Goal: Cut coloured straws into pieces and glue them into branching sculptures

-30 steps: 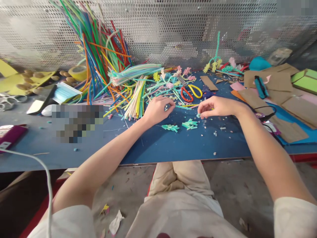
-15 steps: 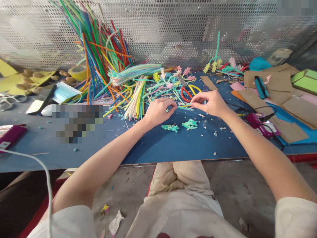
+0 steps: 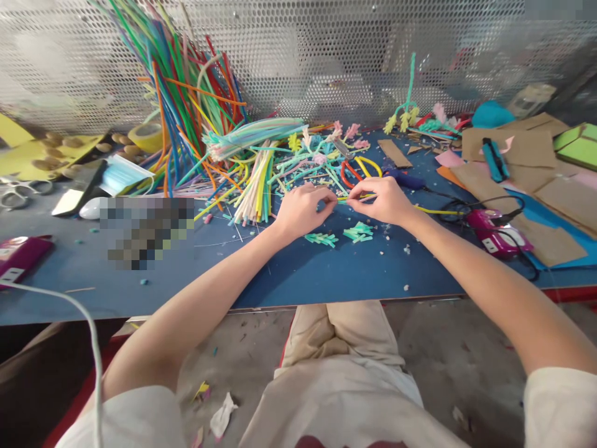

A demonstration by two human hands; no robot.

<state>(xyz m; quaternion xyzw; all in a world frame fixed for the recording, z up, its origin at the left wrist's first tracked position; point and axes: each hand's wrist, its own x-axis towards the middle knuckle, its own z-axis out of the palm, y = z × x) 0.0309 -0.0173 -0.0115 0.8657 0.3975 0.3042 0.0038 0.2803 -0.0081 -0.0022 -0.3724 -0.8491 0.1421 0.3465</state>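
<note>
We see the left hand (image 3: 303, 210) and right hand (image 3: 380, 200) meeting at their fingertips over the blue table (image 3: 326, 274) — both pinch a thin yellow straw (image 3: 431, 211), which trails off right. Scissors (image 3: 357, 172) lie just beyond — green cut pieces (image 3: 340, 236) nearer.

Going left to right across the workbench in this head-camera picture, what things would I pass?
Face mask → roll of yellow tape → pile of coloured straws → left hand → right hand → magenta tool with cord → green box.
</note>
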